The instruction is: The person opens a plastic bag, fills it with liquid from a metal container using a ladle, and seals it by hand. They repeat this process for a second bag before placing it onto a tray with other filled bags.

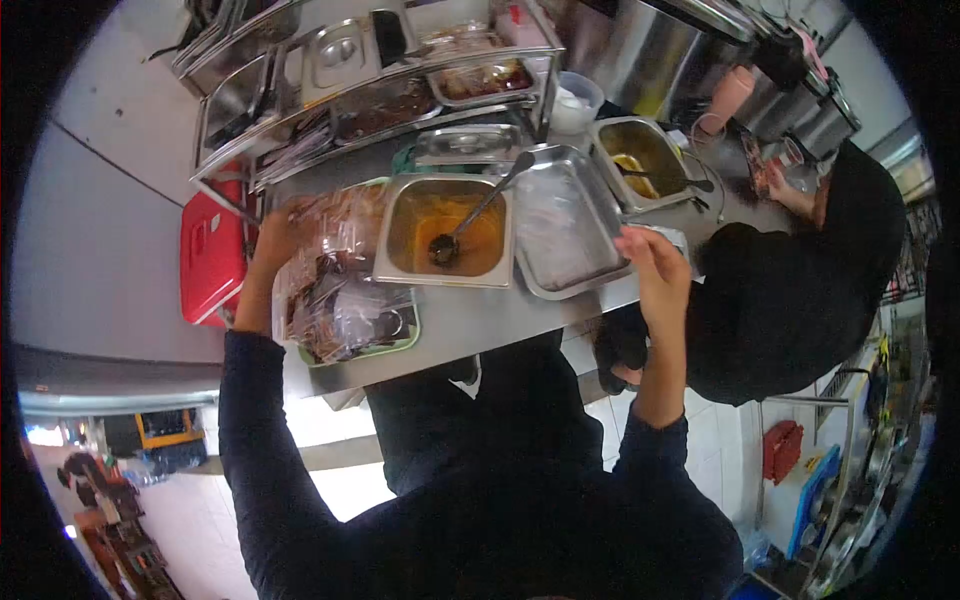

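Many bags (330, 300), left hand (272, 238) touching

packets (335, 290) piled left, counter front (500, 322) open

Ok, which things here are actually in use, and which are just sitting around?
In use: left hand on the plastic packets in the green tray; right hand at the rim of the lined steel pan.
Lying about: sauce pan with ladle, red box, pan of yellow food, white tub, co-worker in black.
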### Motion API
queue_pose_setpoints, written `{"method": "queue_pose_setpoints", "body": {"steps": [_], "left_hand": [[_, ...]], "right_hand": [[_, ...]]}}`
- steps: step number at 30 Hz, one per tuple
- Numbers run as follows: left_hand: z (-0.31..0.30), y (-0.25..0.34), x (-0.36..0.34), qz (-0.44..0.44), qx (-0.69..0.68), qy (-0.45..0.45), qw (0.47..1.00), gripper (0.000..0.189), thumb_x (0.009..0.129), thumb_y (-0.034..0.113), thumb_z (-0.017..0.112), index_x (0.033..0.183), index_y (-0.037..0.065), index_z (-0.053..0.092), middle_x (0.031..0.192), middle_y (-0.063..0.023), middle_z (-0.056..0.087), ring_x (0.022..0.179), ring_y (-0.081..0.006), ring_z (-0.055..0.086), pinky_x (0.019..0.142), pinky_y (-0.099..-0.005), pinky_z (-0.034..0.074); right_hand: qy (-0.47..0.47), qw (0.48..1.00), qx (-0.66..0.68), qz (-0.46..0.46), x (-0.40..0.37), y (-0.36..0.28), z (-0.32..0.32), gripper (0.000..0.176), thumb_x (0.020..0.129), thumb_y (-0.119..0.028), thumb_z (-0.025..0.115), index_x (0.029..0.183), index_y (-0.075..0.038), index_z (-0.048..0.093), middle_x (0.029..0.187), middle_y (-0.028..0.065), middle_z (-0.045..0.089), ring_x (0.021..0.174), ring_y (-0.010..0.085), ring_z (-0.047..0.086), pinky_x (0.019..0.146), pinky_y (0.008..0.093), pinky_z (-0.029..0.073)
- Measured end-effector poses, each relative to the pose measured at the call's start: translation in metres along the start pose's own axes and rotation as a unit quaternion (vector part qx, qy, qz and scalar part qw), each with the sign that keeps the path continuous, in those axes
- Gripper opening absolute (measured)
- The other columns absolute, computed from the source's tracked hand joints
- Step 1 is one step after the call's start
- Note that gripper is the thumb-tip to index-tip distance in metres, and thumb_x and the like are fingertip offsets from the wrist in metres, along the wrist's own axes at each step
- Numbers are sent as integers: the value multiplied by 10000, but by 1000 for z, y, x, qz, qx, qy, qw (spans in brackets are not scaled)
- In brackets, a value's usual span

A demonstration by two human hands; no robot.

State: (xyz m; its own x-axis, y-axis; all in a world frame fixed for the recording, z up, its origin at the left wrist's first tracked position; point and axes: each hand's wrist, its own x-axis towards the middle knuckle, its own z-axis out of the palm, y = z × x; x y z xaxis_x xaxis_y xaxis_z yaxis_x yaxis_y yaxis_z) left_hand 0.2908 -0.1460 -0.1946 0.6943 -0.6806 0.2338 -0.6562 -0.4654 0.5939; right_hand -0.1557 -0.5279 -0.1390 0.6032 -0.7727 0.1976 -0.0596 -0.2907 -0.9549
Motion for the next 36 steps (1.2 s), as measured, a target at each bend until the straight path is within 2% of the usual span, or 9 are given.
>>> {"method": "queue_pose_setpoints", "body": {"steps": [4,7,9,14,18,23,26,31,36], "left_hand": [[-16,19,-7,-21,97,-67,993,445,894,238,731,1269,35,605,1109,-193,710,918,-340,702,833,-387,539],[-25,28,-16,-16,140,-73,987,483,903,241,724,1309,23,578,1227,-227,661,1012,-349,685,889,-392,522],[-23,7,-17,68,155,-39,985,502,914,250,719,1327,10,564,1301,-232,627,1113,-346,660,951,-384,505],[-24,22,-23,48,96,59,993,455,937,172,694,1325,-20,556,1414,-206,562,1309,-305,543,1078,-376,434],[-13,83,-41,71,-63,158,983,352,940,79,671,1267,-25,593,1311,-178,630,1236,-268,589,1038,-379,462],[18,223,-96,77,-200,16,977,239,924,51,666,1161,20,671,1097,-100,688,972,-163,649,840,-306,522],[48,287,-112,40,-284,-53,957,273,903,30,670,1175,8,666,1115,-107,678,981,-162,651,832,-293,534],[86,313,-110,2,-403,19,915,191,929,28,669,1116,-11,675,1052,-102,685,971,-160,656,837,-283,525],[77,307,-119,-48,-425,68,901,101,922,42,704,1005,-18,701,969,-80,696,902,-142,656,800,-263,510]], "right_hand": [[-45,967,-221,-120,25,15,9,173,890,-178,683,1021,-79,737,956,107,733,862,265,699,798,403,519],[-159,875,-441,-117,27,20,24,249,784,-192,759,1021,-117,750,990,128,727,948,297,678,877,463,480],[-201,846,-486,-89,28,19,39,165,762,-196,749,922,-153,745,963,81,725,986,315,663,863,508,454],[-159,838,-514,-91,31,39,47,95,771,-183,730,858,-145,727,893,80,711,959,309,664,850,493,455],[-60,911,-390,-115,22,27,31,67,804,-135,715,861,-104,707,877,97,707,894,298,667,789,426,476],[30,998,-44,-17,-1,-22,32,40,871,-91,685,895,-59,690,838,50,692,800,165,651,705,296,475],[-5,995,48,-91,-26,-37,56,58,858,-66,706,911,-47,695,825,27,687,787,115,627,707,280,470],[-15,960,14,-279,-53,-76,94,138,791,-2,769,898,-45,693,820,67,697,728,200,639,668,302,491],[-91,966,63,-234,-59,-81,101,260,796,-48,762,1043,-61,681,998,94,693,912,272,649,783,347,524]]}}
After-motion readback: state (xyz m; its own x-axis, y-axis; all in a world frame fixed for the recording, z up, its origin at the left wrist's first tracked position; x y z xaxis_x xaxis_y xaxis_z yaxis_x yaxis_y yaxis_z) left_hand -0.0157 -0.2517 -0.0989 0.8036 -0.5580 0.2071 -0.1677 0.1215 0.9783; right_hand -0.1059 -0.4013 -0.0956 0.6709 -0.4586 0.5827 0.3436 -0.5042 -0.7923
